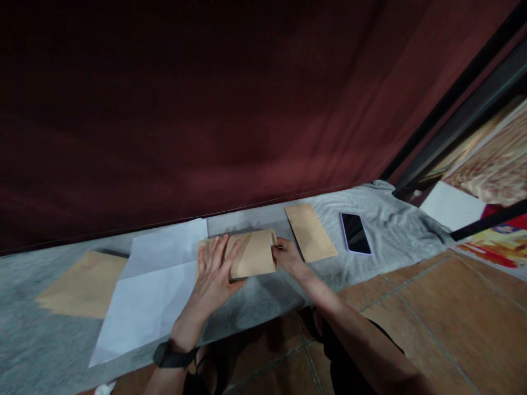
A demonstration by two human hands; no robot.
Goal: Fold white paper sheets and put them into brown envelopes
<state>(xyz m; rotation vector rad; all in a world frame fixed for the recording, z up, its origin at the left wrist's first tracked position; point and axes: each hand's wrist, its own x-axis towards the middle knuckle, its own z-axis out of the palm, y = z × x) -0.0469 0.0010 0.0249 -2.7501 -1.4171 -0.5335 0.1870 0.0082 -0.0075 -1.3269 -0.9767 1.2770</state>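
A brown paper envelope (256, 253) lies in front of me on the grey cloth, its right end raised and gaping slightly. My left hand (214, 269) rests on its left part with the fingers spread, pressing it down. At the right end, the curled fingers of my right hand (286, 255) grip the envelope by its mouth. A thin pale edge shows inside the mouth, but my fingers hide most of it. Just right of that hand is a second brown envelope (312, 231), lying flat.
White creased paper sheets (154, 291) lie left of my hands, partly over a stack of brown envelopes (86, 282). A phone (355, 233) sits at the right on the grey cloth (395, 230). Dark red fabric (230, 137) rises behind; tiled floor (444, 307) lies below.
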